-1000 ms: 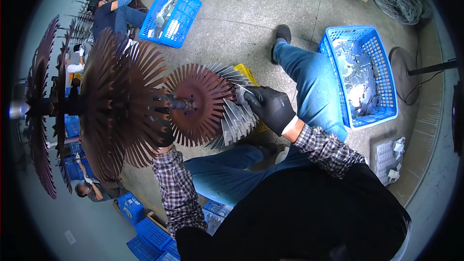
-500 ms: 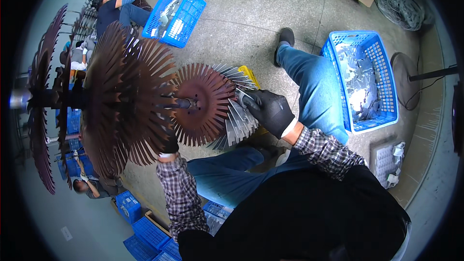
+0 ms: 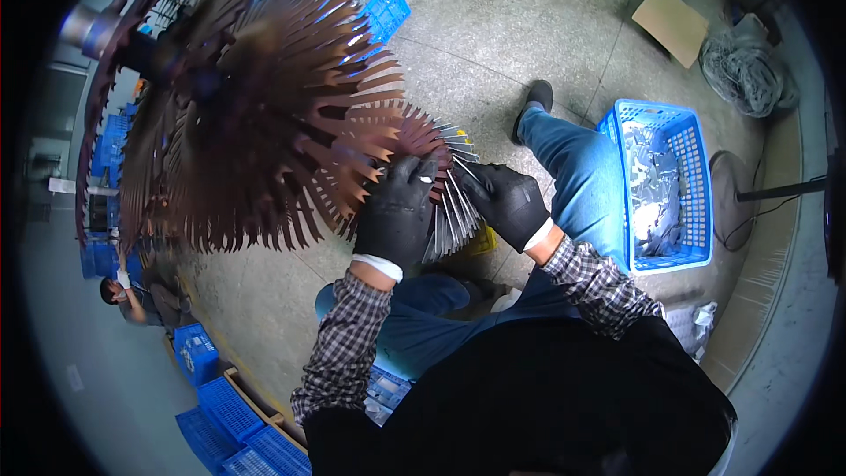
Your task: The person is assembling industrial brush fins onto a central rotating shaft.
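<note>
Brown metal discs [image 3: 291, 115] with slotted, finger-like rims stand in a row on one shaft at the left. Thin silver plates [image 3: 456, 227] fan out of the slots of the nearest disc [image 3: 414, 128]. My right hand [image 3: 513, 204], in a black glove, is closed at the right edge of that disc and pinches a thin metal plate [image 3: 464, 167]. My left hand [image 3: 394, 216], also black-gloved, lies against the front of the disc with its fingers curled. A small white patch shows at its fingertips; what they hold, if anything, is hidden.
A blue basket [image 3: 699, 178] of loose metal plates stands right of my knee, beside a round stand base [image 3: 728, 198]. Another blue basket [image 3: 385, 7] is beyond the discs. Cardboard [image 3: 670, 22] and coiled wire [image 3: 747, 75] lie far right. A co-worker [image 3: 145, 300] sits far left.
My left hand has come out from behind the discs to the front of the nearest one. The discs appear turned and higher in view. My right hand stays at the plates.
</note>
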Motion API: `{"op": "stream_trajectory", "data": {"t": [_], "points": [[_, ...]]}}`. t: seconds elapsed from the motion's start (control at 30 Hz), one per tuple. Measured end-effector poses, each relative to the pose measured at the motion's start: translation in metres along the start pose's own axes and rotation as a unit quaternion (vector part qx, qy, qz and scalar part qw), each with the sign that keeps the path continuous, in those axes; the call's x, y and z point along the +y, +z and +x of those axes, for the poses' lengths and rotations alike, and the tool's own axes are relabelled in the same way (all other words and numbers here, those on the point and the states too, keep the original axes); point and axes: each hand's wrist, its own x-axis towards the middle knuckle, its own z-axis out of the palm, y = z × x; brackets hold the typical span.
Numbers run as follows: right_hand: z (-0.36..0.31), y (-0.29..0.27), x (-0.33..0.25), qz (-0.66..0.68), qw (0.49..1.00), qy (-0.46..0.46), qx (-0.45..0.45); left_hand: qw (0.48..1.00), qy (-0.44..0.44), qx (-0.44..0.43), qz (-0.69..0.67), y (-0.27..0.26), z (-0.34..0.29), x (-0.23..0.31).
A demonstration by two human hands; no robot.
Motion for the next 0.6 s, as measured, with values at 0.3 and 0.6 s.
{"op": "stream_trajectory", "data": {"t": [0.3,0.6], "points": [[0.003,0.0,0.0,-0.016,1.0,-0.004,-0.001,0.99,0.036,-0.001,0.138,0.021,0.001,-0.008],[0.007,-0.006,-0.007,-0.038,0.999,-0.004,-0.011,0.974,0.06,-0.03,0.217,0.018,0.004,-0.006]]}}
